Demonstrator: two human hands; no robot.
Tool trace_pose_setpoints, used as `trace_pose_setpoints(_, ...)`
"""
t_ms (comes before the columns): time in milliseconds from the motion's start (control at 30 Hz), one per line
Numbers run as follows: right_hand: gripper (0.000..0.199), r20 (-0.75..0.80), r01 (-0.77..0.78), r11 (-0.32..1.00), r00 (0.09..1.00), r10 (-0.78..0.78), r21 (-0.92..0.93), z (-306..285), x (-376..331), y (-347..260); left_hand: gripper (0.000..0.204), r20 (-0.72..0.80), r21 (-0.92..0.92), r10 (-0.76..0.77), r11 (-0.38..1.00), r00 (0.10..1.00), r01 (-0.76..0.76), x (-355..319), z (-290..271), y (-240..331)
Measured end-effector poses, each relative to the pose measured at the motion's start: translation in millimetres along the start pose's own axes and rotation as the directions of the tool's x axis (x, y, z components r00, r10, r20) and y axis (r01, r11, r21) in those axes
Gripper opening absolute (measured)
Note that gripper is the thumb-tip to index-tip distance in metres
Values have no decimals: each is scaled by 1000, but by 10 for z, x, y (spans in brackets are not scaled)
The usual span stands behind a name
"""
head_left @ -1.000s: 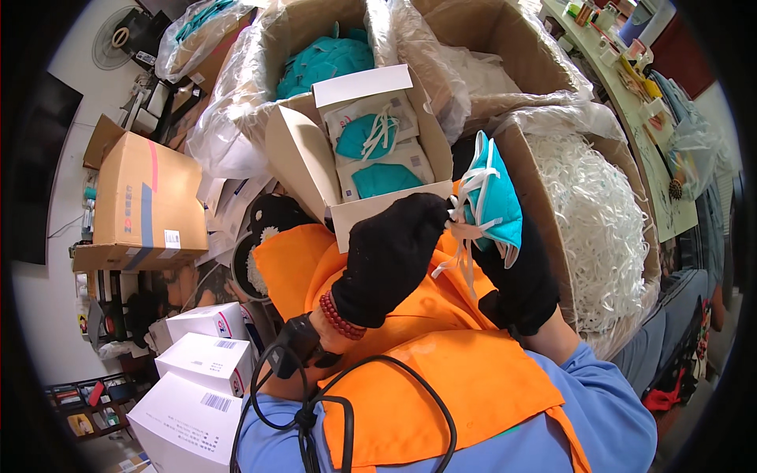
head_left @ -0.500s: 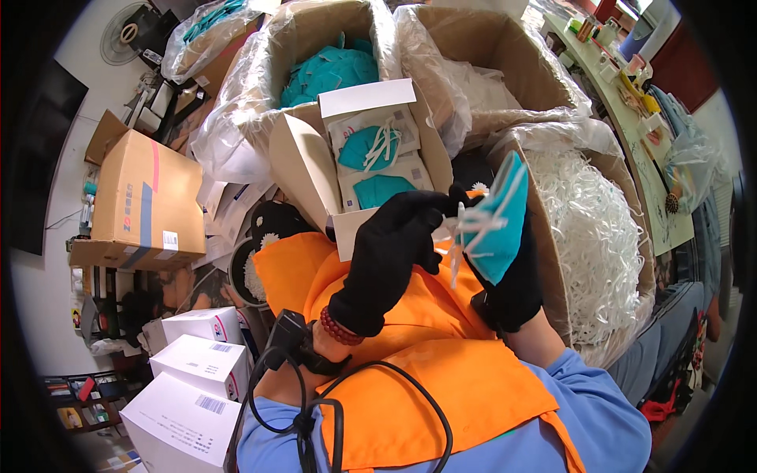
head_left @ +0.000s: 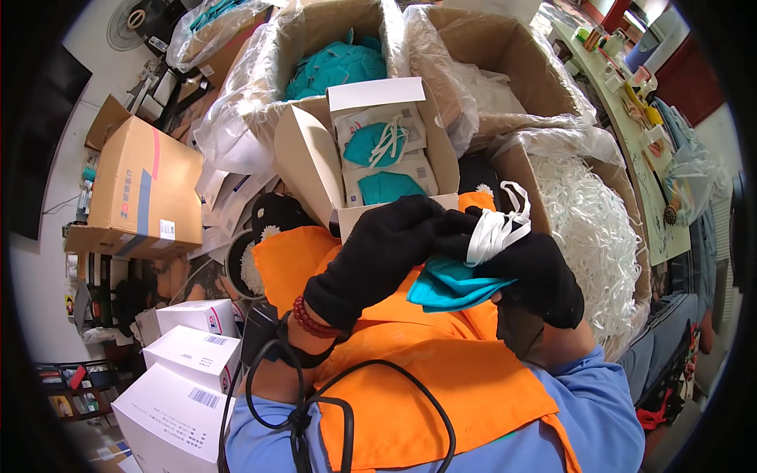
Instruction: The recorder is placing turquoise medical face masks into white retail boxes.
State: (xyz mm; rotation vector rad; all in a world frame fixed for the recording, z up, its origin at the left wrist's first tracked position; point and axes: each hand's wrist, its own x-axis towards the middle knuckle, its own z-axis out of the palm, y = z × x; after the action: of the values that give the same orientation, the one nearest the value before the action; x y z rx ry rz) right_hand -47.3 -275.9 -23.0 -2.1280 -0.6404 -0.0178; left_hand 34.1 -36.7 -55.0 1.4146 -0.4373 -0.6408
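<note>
Above the orange apron (head_left: 441, 386), the teal mask (head_left: 451, 288), held upright earlier, is now tipped sideways. With white straps (head_left: 498, 236) bunched above, it is gripped by the curled right hand (head_left: 542, 276); beside it the left hand (head_left: 388, 246) is kept bent, whether gripping cannot be told.

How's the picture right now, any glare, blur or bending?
Head view: pale green table bends near the dark rim; head view: white strips look bright, black gloves show little detail; head view: held teal mask looks fairly sharp.
</note>
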Motion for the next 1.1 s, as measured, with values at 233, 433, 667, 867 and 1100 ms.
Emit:
trace_pose_setpoints(233,31,16,-21,1000,1000,21,-7,15,-67,33,29,221,150,44,986,974,-79,-15,37,177)
trace_pose_setpoints(433,34,169,-39,995,985,23,91,-38,-25,3,37,363,273,87,942,928,-196,-62,25,201)
trace_pose_setpoints(667,51,153,62,996,986,-70,60,91,-5,134,46,336,338,206,884,919,-322,-2,143,74)
trace_pose_setpoints(867,61,118,40,977,991,-66,210,102,45,236,24,83,482,345,807,935,-341,36,149,-97)
trace_pose_setpoints(1100,25,-21,-119,951,991,130,286,171,40,117,13,60,701,278,672,959,-239,-54,45,148)
